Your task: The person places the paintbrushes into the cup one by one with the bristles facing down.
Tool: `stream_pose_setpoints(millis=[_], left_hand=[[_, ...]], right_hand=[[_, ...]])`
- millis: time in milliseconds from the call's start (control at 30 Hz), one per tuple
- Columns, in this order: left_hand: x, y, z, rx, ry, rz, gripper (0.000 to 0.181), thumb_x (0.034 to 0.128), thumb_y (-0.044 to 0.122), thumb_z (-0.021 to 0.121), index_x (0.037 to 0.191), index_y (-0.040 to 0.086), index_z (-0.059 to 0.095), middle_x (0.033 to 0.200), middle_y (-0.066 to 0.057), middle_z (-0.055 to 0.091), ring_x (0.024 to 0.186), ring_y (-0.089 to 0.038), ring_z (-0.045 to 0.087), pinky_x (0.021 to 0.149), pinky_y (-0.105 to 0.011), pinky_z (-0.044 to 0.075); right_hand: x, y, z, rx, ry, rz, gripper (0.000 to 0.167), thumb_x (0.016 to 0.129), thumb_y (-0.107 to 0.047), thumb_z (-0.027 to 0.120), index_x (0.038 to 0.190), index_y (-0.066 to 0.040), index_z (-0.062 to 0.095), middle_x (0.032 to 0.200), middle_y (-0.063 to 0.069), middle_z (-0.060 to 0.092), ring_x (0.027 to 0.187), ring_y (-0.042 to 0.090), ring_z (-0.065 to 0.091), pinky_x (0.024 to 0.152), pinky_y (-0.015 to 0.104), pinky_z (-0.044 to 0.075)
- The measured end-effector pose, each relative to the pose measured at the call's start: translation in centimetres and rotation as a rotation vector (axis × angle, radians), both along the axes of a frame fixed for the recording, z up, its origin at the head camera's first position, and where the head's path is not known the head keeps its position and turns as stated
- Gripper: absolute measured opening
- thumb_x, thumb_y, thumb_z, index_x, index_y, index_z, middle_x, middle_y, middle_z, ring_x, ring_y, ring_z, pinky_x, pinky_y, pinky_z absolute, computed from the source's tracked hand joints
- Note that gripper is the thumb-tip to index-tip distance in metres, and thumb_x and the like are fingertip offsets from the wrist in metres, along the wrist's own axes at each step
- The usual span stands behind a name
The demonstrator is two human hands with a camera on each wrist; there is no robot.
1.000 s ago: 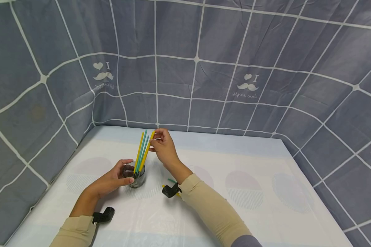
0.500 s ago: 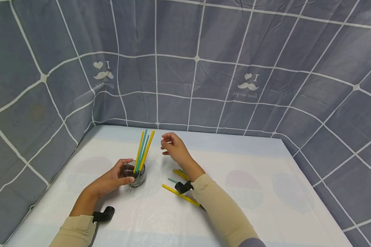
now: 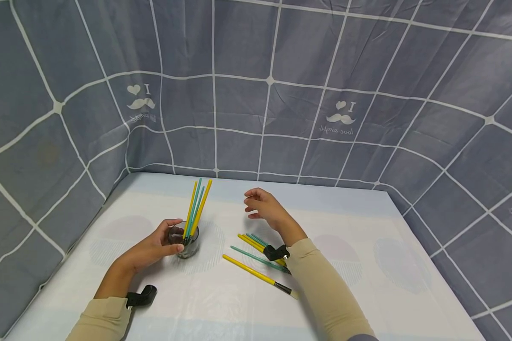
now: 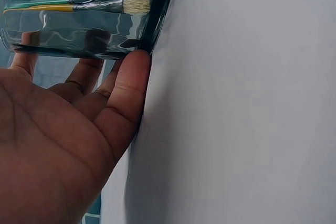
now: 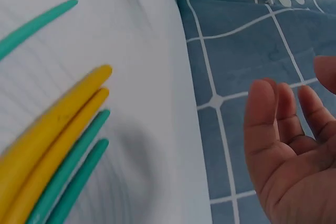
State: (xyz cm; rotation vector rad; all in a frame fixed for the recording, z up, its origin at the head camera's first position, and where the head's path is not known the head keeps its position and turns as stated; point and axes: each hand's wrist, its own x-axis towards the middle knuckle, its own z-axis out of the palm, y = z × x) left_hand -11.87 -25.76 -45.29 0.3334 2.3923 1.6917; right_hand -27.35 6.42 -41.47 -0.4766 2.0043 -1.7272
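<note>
My left hand (image 3: 153,246) holds a clear glass (image 3: 189,250) standing on the table, thumb on the near side and fingers round the far side. Several paintbrushes (image 3: 201,208) with yellow and teal handles lean in it, handles up. Their pale bristles (image 4: 137,6) point down at the glass base in the left wrist view. My right hand (image 3: 269,208) hovers over the table, fingers loosely bent and holding nothing. Below its wrist lie more loose paintbrushes: a yellow one (image 3: 251,271) in front, a teal one (image 3: 256,257) behind it, and a yellow and teal cluster (image 5: 63,129).
A white table covering (image 3: 196,303) with pale printed circles lies under everything. Grey curtains (image 3: 239,104) with white grid lines stand behind the table and at both sides. Black cameras (image 3: 141,297) are strapped to both wrists.
The right hand has let go of a thick yellow paintbrush, now leaning in the glass, and moved right. The loose brushes are more uncovered. The left hand stays on the glass.
</note>
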Motion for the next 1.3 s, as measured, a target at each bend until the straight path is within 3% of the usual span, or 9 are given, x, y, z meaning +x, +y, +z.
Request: stream_pose_setpoints(millis=[233, 567, 833, 1133, 1300], left_hand=[[0.0, 0.1, 0.0, 0.008, 0.001, -0.003, 0.075, 0.0954, 0.014, 0.067, 0.151, 0.001, 0.018, 0.139, -0.029, 0.045, 0.126, -0.042, 0.045, 0.092, -0.021, 0.04], [0.0, -0.1, -0.1, 0.012, 0.002, -0.001, 0.075, 0.0952, 0.013, 0.067, 0.151, 0.001, 0.018, 0.138, -0.029, 0.045, 0.126, -0.043, 0.045, 0.092, -0.021, 0.04], [-0.1, 0.0, -0.1, 0.007, -0.001, -0.003, 0.076, 0.095, 0.014, 0.068, 0.151, 0.0, 0.018, 0.139, -0.029, 0.045, 0.126, -0.043, 0.045, 0.092, -0.021, 0.04], [0.0, 0.1, 0.0, 0.004, -0.002, 0.003, 0.076, 0.0947, 0.015, 0.068, 0.151, 0.001, 0.019, 0.138, -0.029, 0.045, 0.125, -0.042, 0.046, 0.092, -0.021, 0.041], [0.0, 0.1, 0.2, -0.002, -0.005, 0.008, 0.077, 0.0947, 0.015, 0.068, 0.151, 0.0, 0.018, 0.138, -0.028, 0.045, 0.125, -0.041, 0.047, 0.092, -0.023, 0.041]], right_hand=[[-0.2, 1.8, -0.6, 0.153, -0.032, 0.092, 0.037, 0.101, -0.022, 0.057, 0.132, -0.001, 0.05, 0.133, 0.023, 0.052, 0.111, 0.042, 0.057, 0.084, 0.04, 0.052], [0.6, 3.3, -1.2, 0.45, 0.104, 0.287, 0.029, 0.101, -0.009, 0.056, 0.129, -0.004, 0.054, 0.102, 0.011, 0.06, 0.084, 0.026, 0.059, 0.075, 0.037, 0.053], [0.9, 3.5, -1.9, 0.483, 0.074, 0.359, 0.022, 0.098, -0.002, 0.057, 0.12, -0.004, 0.056, 0.092, 0.011, 0.057, 0.07, 0.02, 0.051, 0.064, 0.031, 0.047], [0.7, 3.3, -2.1, 0.581, 0.095, 0.445, 0.021, 0.097, -0.003, 0.058, 0.118, -0.008, 0.058, 0.087, 0.006, 0.057, 0.064, 0.019, 0.047, 0.061, 0.03, 0.043], [0.5, 3.1, -2.5, 0.583, 0.082, 0.459, 0.02, 0.096, 0.001, 0.058, 0.114, -0.008, 0.059, 0.085, 0.006, 0.054, 0.06, 0.018, 0.043, 0.059, 0.03, 0.041]])
